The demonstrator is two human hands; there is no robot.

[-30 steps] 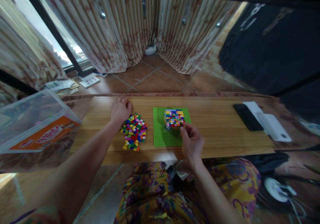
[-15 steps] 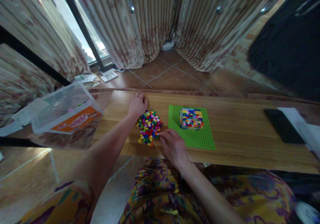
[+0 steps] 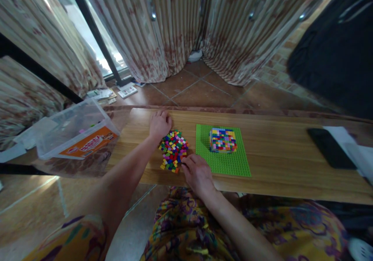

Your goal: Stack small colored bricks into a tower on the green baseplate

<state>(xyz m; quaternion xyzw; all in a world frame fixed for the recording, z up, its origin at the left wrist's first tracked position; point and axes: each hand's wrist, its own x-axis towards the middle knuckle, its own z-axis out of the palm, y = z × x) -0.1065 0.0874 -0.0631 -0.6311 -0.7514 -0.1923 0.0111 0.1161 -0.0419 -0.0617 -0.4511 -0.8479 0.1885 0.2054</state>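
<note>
A loose pile of small multicoloured toy bricks lies on the wooden table. My left hand rests on the tabletop at the pile's far left, palm down, with its fingers laid out and nothing seen in it. At the near right edge of the pile is my right hand, its thumb and forefinger drawn together in a pinch. Whatever is between those fingertips is too small to make out. To the right, a block built of many coloured bricks stands on a green studded baseplate.
A clear plastic box with an orange label stands left of the table, a few bricks inside. A black flat object and white papers lie at the right end. Striped curtains hang beyond.
My right hand has shifted slightly left and toward me along the pile's edge. The left hand stays in place, and the built block looks the same.
</note>
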